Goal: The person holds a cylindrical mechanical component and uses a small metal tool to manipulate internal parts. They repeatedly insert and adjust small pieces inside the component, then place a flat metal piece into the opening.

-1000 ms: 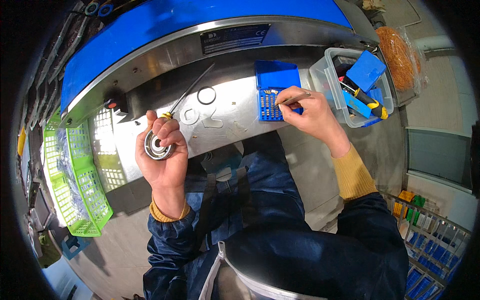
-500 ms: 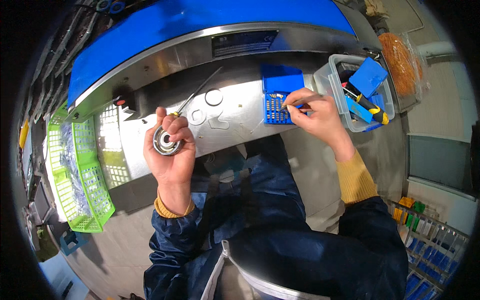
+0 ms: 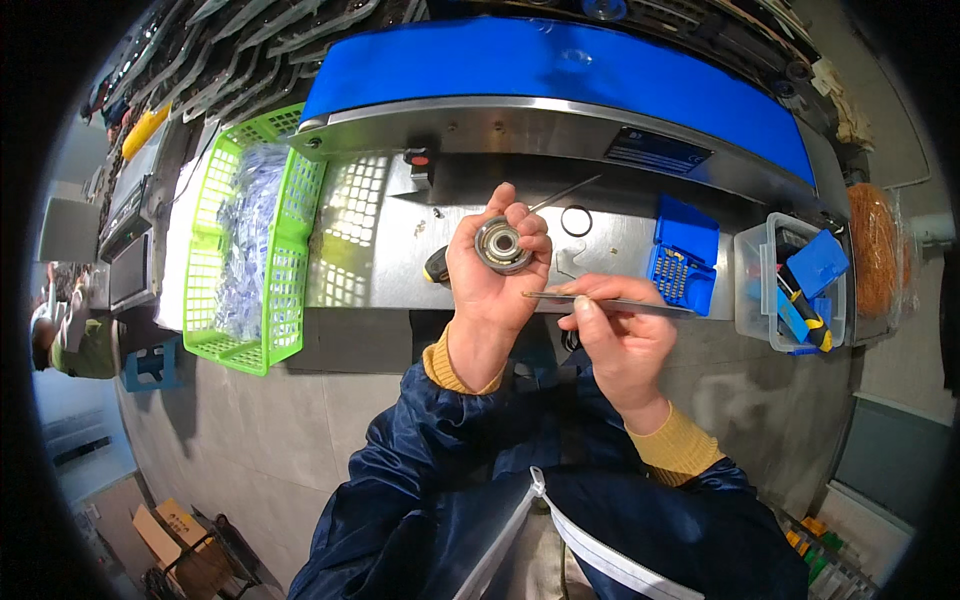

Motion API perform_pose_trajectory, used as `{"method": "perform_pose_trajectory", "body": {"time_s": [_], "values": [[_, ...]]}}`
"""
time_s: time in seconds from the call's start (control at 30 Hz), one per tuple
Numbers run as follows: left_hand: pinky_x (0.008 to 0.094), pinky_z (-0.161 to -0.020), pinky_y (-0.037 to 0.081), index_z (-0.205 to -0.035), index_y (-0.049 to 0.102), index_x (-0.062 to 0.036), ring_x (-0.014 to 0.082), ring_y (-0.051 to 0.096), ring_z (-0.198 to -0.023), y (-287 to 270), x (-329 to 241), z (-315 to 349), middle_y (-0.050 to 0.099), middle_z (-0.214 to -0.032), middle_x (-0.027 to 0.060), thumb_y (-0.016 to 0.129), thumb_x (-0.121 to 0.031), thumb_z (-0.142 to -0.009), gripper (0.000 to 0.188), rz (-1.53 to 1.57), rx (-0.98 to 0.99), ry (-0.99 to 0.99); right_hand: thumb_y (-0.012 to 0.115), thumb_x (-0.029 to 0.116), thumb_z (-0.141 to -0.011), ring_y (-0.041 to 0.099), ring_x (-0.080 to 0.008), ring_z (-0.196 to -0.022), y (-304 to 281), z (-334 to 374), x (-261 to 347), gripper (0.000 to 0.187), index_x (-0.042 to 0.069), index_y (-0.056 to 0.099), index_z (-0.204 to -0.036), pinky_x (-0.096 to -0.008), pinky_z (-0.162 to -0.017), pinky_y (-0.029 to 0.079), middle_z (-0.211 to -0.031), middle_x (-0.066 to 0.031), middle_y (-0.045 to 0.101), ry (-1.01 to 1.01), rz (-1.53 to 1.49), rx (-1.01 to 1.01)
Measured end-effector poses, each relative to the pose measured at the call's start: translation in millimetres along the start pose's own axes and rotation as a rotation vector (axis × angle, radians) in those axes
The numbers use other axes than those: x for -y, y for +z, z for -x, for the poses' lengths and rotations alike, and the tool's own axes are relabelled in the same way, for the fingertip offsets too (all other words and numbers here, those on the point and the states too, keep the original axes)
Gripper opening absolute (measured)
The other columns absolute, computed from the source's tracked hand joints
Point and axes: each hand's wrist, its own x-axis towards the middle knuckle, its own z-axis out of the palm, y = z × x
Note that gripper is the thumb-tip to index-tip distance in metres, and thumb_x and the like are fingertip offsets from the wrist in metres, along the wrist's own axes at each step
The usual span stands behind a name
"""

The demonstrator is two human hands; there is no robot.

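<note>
In my left hand (image 3: pixel 497 265), palm up, a round metal ball bearing (image 3: pixel 503 246) is held by curled fingers. Pinched in my right hand (image 3: pixel 628 340) is a pair of thin metal tweezers (image 3: pixel 602 299), tip pointing left, just below the bearing near my left palm. Whether the tip holds anything is too small to tell. Partly hidden behind my left hand, a screwdriver (image 3: pixel 436 265) with a black and yellow handle lies on the bench. Right of it are a dark ring (image 3: pixel 575 221) and a flat metal piece (image 3: pixel 569 262). An open blue case (image 3: pixel 688 225) holds small metal pieces in rows.
A green basket (image 3: pixel 285 260) with clear plastic bags stands at the left. The steel bench (image 3: pixel 400 290) runs under a blue-topped machine (image 3: pixel 560 75). At the right are a clear tub (image 3: pixel 752 290) of tools and a bagged orange coil (image 3: pixel 872 250).
My right hand has moved left from the blue case to beside my left hand, bringing the tweezers along. The view has swung left. The bearing stays in my left hand.
</note>
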Motion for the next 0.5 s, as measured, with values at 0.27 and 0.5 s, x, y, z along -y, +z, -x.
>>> {"method": "perform_pose_trajectory", "body": {"time_s": [0.27,0.5], "values": [[0.0291,-0.062,0.051,-0.108,0.056,-0.0036,0.0194,0.052,-0.074,-2.4,-3.6,2.5,0.051,-0.080,0.0066,0.045,-0.012,-0.089,0.024,0.025,0.035,-0.010,0.059,-0.008,-0.090,0.066,-0.0155,-0.084,2.7,5.2,-5.8,0.017,-0.004,0.055,-0.106,-0.0255,-0.072,0.059,-0.105,-0.0182,0.065,-0.034,0.062,0.025],[0.0281,-0.061,0.050,-0.108,0.054,-0.0045,0.0176,0.050,-0.073,0.9,1.3,2.3,0.047,-0.078,0.0046,0.044,-0.012,-0.088,0.024,-0.002,0.026,0.025,0.063,-0.011,-0.085,0.067,-0.0148,-0.078,10.8,-0.2,-10.8,0.020,-0.006,0.057,-0.103,-0.0250,-0.069,0.058,-0.102,-0.0172,0.067,-0.246,0.272,-0.023]]}}
